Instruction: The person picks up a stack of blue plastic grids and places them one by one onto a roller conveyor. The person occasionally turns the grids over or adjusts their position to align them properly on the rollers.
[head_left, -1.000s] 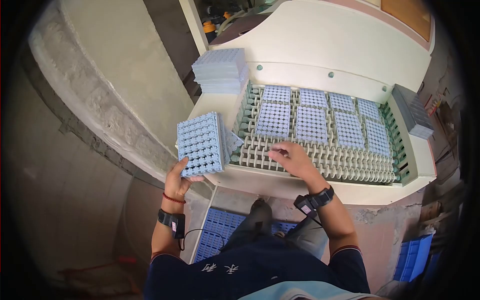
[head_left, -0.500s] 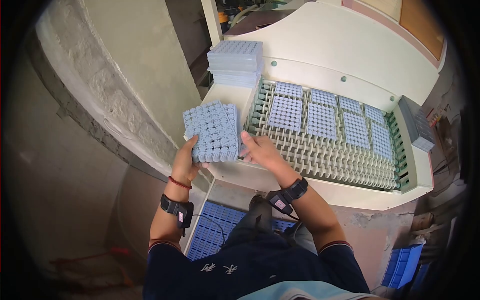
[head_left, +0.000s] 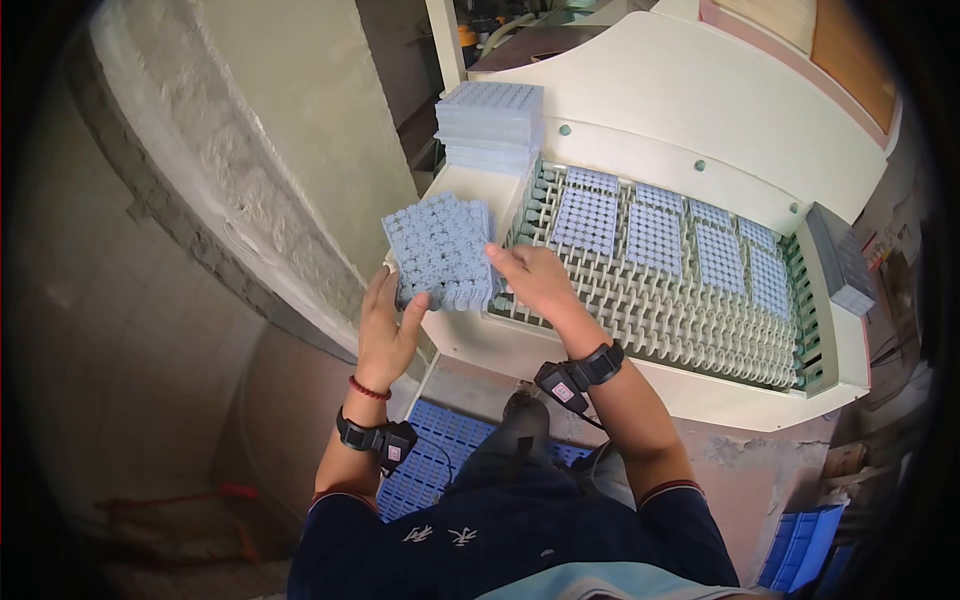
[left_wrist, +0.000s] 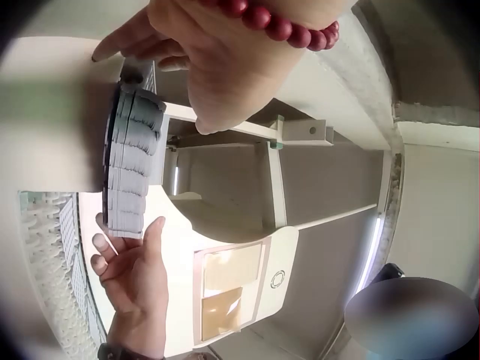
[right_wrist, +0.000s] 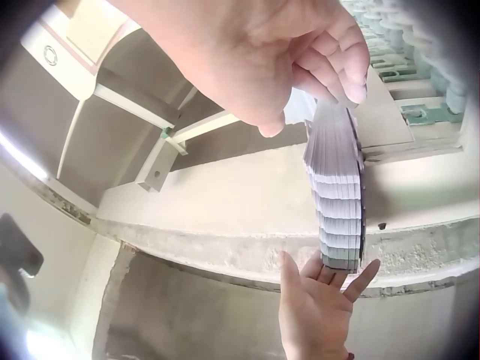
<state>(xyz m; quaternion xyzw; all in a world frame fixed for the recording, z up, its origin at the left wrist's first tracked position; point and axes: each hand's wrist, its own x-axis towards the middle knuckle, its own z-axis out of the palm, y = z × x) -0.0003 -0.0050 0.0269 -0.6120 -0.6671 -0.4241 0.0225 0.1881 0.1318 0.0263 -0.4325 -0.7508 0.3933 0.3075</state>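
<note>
In the head view, a stack of light blue perforated sheets point(head_left: 440, 245) with scalloped edges lies between my hands, close over the machine's near left corner. The sheets are out of line, some turned against the others. My left hand point(head_left: 388, 335) is at the left end, its fingers along the edge and its thumb point(head_left: 415, 310) at the front. The right wrist view shows the left palm point(right_wrist: 319, 319) facing that end with fingers extended. My right hand point(head_left: 540, 280) meets the right end, thumb tip at the edge. In the left wrist view its other fingers point(left_wrist: 101, 244) bend loosely beside the stack point(left_wrist: 129, 172).
Several similar sheets point(head_left: 585, 220) lie in rows on the machine's roller conveyor point(head_left: 660, 325). A tall stack point(head_left: 490, 125) stands on the ledge behind my work. A grey box point(head_left: 840, 260) sits at the right end, and a rough wall point(head_left: 300, 120) rises at the left.
My right hand has come left from over the rollers to the stack's right end. My left hand has shifted from gripping the stack to lying along its left end. The sheets have become skewed.
</note>
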